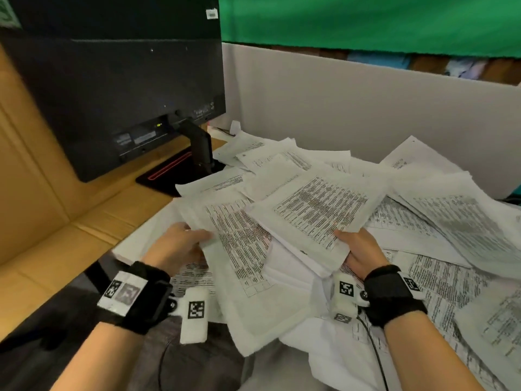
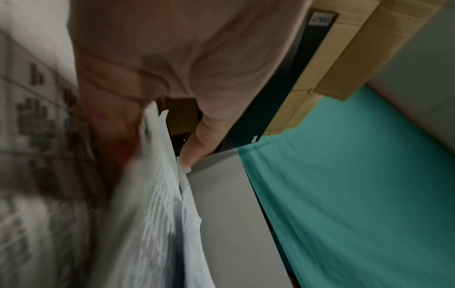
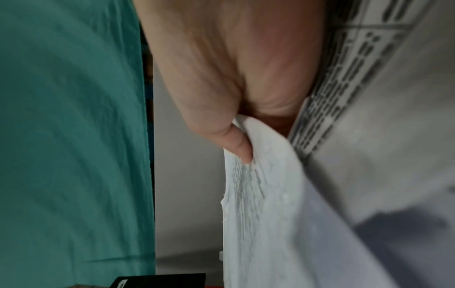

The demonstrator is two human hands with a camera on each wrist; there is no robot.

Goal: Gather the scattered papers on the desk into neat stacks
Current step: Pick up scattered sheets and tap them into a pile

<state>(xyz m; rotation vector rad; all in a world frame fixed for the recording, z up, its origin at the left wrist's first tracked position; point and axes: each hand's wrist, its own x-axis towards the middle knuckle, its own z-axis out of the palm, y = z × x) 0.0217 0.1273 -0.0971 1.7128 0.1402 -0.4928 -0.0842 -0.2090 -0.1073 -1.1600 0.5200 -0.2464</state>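
Printed white papers (image 1: 423, 221) lie scattered in a loose heap over the desk. My left hand (image 1: 180, 246) pinches the left edge of a bundle of sheets (image 1: 239, 266) with thumb on top; in the left wrist view the thumb (image 2: 197, 144) presses the paper edge (image 2: 167, 175). My right hand (image 1: 358, 252) grips the near corner of a second bundle (image 1: 318, 207), lifted and overlapping the left one. In the right wrist view the thumb (image 3: 236, 144) pinches those sheets (image 3: 261, 194). The fingers under both bundles are hidden.
A black monitor (image 1: 118, 88) on its stand (image 1: 200, 148) rises at the back left. A grey partition wall (image 1: 338, 108) runs behind the papers, with green cloth (image 1: 366, 21) above it. Cardboard (image 1: 36, 193) lines the left side.
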